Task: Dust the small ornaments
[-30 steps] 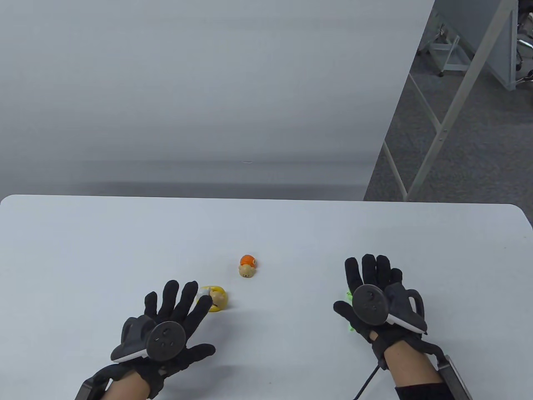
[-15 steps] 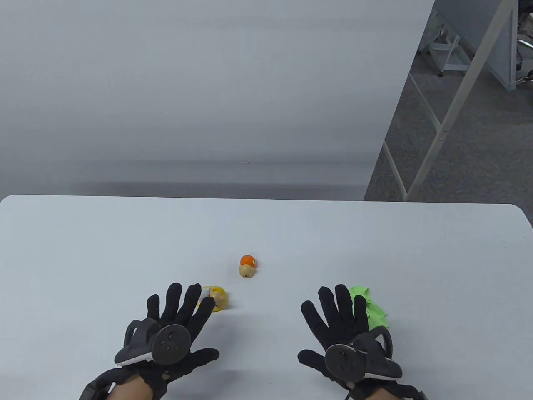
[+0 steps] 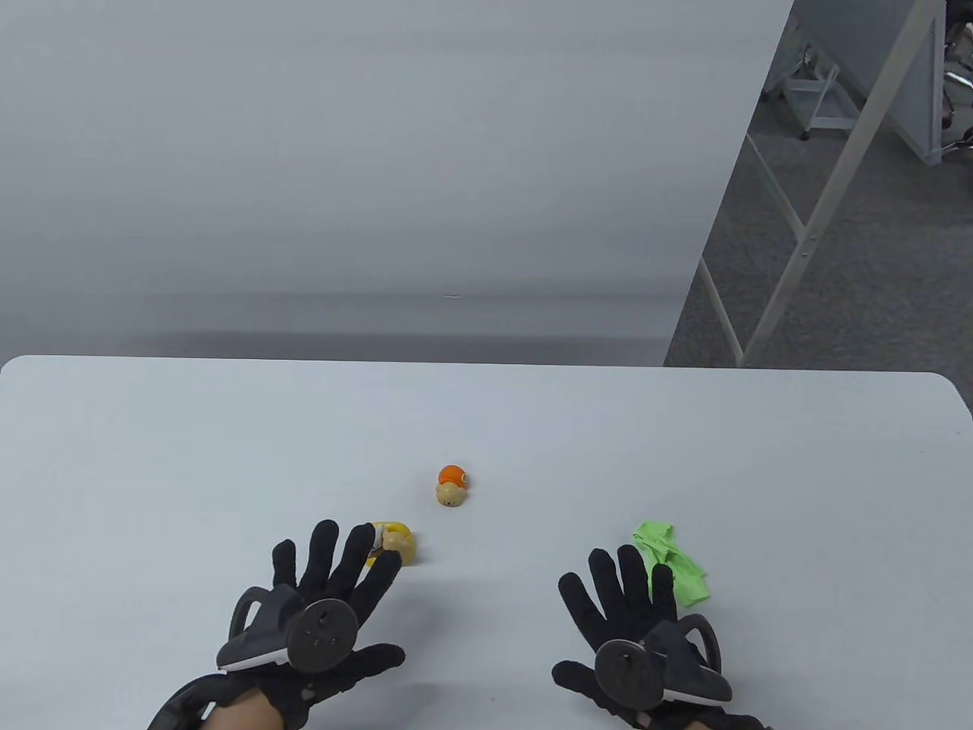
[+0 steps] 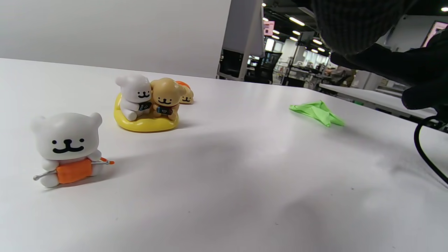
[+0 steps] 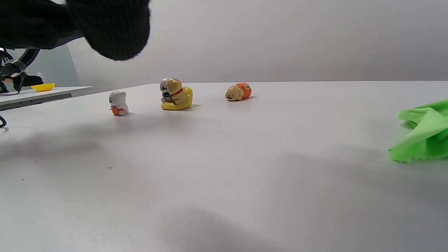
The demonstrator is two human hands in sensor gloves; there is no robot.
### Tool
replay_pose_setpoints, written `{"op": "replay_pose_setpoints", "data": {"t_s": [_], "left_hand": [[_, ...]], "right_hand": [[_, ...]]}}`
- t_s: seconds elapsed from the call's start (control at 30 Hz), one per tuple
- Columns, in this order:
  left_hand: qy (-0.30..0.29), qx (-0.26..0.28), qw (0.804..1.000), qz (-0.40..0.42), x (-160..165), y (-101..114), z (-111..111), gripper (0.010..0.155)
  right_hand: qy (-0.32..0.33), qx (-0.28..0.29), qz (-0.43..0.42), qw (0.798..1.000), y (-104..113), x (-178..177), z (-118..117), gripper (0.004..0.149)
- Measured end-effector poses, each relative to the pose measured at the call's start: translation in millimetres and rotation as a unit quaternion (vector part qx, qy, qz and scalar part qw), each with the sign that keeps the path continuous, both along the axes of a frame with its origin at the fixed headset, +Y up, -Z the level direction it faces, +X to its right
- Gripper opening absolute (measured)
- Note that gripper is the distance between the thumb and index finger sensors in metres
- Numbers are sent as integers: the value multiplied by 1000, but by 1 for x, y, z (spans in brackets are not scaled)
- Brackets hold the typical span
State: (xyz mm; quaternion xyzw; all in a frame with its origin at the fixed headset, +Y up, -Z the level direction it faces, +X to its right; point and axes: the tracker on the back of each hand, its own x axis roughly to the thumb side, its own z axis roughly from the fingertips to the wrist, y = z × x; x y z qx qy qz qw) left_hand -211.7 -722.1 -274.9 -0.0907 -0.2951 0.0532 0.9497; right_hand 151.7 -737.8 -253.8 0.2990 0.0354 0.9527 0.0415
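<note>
Since a second ago the right hand [image 3: 638,646] has pulled back off the green cloth [image 3: 673,563] toward the near table edge, leaving the cloth uncovered; the left hand [image 3: 319,608] has shifted only slightly, and the ornaments have not moved.

Three small ornaments stand on the white table [image 3: 152,456]. A white bear and a tan dog sit side by side in a shallow yellow boat-shaped base [image 4: 146,105], upright, their faces toward the left wrist camera; in the table view this piece lies just beyond the left hand's fingertips [image 3: 357,544], partly hidden by them. Whether the fingers touch it cannot be told. A single white bear with an orange band [image 4: 67,148] stands upright nearer that camera, facing it; the left hand hides it in the table view. A tan dog in an orange shell [image 3: 451,485] lies farther out near the table's middle, long axis running toward the near edge, head on the near end.

The cloth is crumpled in a loose strip running from far-left to near-right, just beyond and right of the right hand's fingers [image 3: 619,582].

Both hands are held flat with fingers spread, palms down above the table, gripping nothing.
</note>
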Motion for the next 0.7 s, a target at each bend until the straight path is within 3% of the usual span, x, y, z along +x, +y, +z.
{"op": "replay_pose_setpoints", "data": {"t_s": [0.7], "left_hand": [[16,-21,1000,-1,-7,-3,-3,99]], "right_hand": [[0,-9,-5,1000,-4,-2,-2,94]]}}
